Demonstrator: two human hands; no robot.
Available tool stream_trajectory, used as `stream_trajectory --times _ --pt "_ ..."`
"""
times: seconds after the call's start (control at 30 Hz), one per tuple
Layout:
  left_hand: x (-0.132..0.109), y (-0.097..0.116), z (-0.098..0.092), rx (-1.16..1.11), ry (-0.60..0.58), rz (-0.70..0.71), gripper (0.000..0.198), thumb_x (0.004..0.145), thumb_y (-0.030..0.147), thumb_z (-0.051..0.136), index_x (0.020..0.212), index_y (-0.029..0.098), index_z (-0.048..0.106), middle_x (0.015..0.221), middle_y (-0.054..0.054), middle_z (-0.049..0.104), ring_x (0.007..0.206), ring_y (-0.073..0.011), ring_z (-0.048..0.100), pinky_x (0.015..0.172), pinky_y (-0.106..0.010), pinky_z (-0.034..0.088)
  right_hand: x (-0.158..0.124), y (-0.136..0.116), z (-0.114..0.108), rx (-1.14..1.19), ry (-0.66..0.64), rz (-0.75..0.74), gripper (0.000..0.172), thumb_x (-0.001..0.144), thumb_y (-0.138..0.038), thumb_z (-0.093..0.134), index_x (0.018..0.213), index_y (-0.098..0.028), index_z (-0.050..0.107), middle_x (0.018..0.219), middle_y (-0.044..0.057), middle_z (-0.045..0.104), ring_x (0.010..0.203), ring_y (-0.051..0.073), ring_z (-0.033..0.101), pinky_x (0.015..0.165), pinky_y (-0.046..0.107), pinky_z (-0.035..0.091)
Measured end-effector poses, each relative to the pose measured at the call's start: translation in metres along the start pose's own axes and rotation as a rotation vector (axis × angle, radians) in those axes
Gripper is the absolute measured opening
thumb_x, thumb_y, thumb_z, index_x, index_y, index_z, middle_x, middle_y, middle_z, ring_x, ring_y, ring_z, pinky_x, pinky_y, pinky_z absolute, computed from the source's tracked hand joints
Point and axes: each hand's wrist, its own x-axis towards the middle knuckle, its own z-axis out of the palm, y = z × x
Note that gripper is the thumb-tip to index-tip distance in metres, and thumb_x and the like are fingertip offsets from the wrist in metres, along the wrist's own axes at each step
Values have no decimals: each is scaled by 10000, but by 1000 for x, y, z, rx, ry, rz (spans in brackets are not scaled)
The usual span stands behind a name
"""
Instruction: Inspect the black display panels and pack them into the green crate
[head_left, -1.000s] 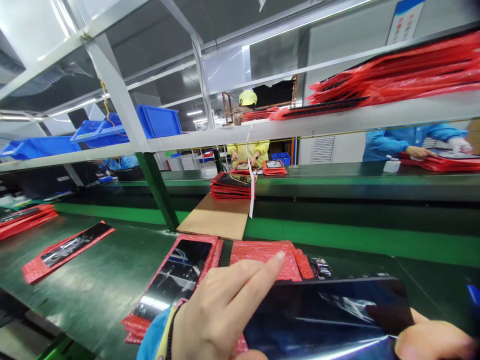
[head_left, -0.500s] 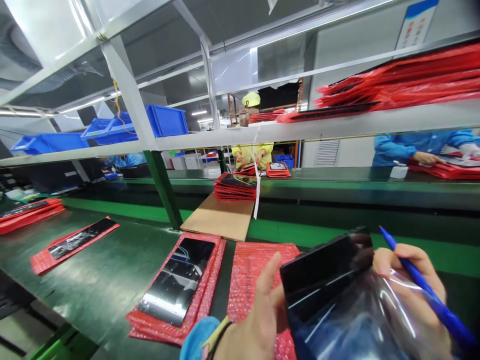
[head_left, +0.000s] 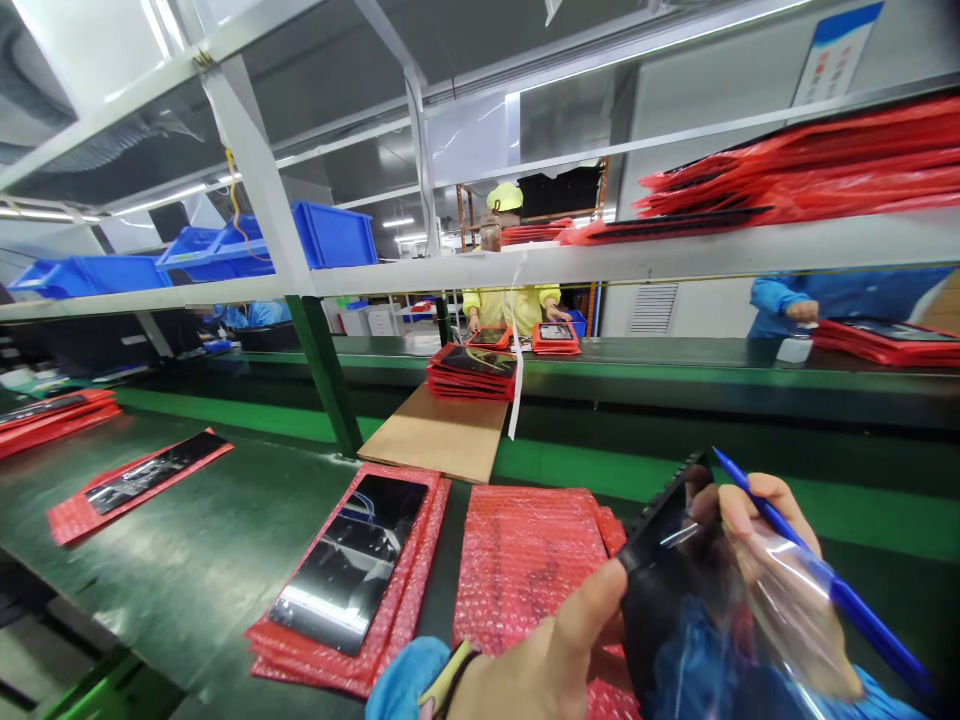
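A glossy black screen panel (head_left: 667,590) stands steeply tilted at the lower right. My left hand (head_left: 551,650) grips its left edge, thumb along the side. My right hand (head_left: 780,570) is closed at the panel's upper right corner, pinching a clear plastic film (head_left: 806,625) that hangs loose over the panel's right side. A blue pen (head_left: 862,605) is also held in that hand, tip pointing up and left. Beneath my left hand lies a stack of red bubble-wrap sleeves (head_left: 525,560). To its left, another black screen (head_left: 352,565) rests on red bubble wrap.
A narrow black panel (head_left: 154,470) lies on red wrap farther left. Beyond the bench, red-wrapped panels (head_left: 469,375) sit on a brown board (head_left: 435,435). A white shelf rail (head_left: 630,262) and green post (head_left: 322,375) cross ahead. Two co-workers work opposite.
The panel has turned more steeply and shifted right with my left hand, showing more of the red sleeves. My right hand and the pen have moved slightly left.
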Motion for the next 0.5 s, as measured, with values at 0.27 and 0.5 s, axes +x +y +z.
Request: stream_trajectory --times 0.27,0.5 --pt "-4 16 -8 11 60 -6 727 796 595 548 1438 357 305 1410 -71 468 1285 -325 434 1003 -471 452 2 2 -12 -121 -38 -82 413 512 -252 810 863 -281 593 614 -33 530 462 113 430 359 191 377" --pt "5 17 -6 -41 142 1 783 857 531 504 1489 282 112 1535 -83 266 1377 -305 298 1111 -490 276 -5 -12 1 -207 50 -92 445 444 -270 833 822 -281 598 579 -29 547 531 143 461 425 214 412"
